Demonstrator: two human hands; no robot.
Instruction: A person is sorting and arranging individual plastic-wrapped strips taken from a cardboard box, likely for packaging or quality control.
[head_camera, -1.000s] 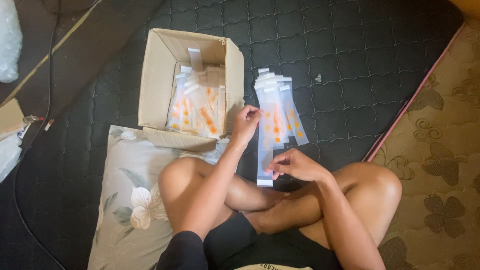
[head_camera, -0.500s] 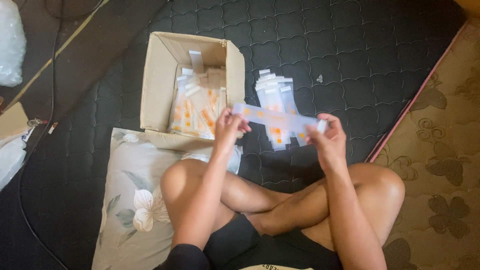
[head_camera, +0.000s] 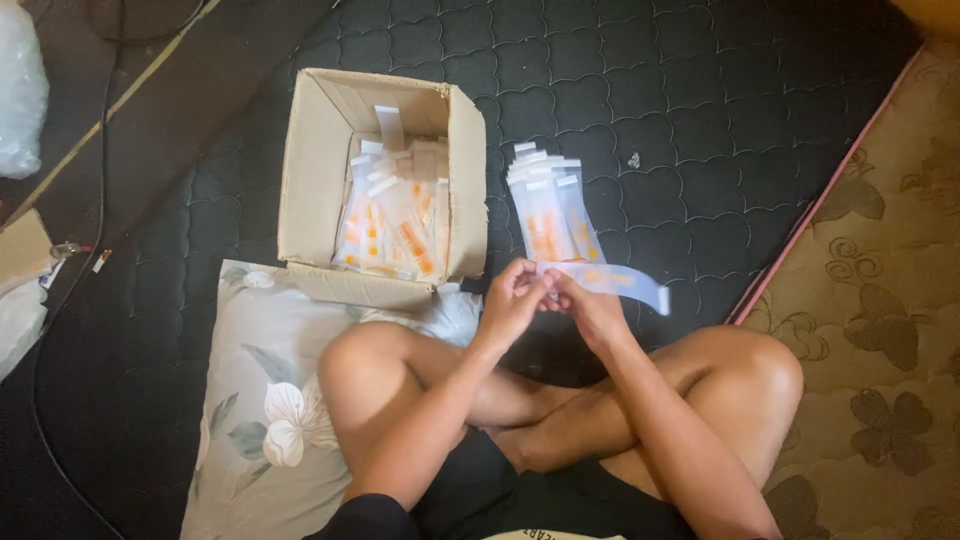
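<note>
I sit cross-legged on a dark quilted mattress. My left hand (head_camera: 512, 300) and my right hand (head_camera: 590, 308) meet in front of me, both pinching the near end of a long clear plastic packet (head_camera: 625, 281) with orange contents; it sticks out to the right. Just beyond my hands lies a fanned pile of similar packets (head_camera: 548, 205) on the mattress. To the left stands an open cardboard box (head_camera: 310, 170) filled with several more of these packets (head_camera: 392, 222).
A floral grey pillow (head_camera: 250, 400) lies under my left knee. A patterned tan rug (head_camera: 880, 300) runs along the right, past the mattress's pink edge. A black cable (head_camera: 60, 300) and plastic bags (head_camera: 20, 90) lie at the far left.
I turned the packet from upright to sideways. My right hand then slid in from its far end to meet the left, so both hands now grip one end.
</note>
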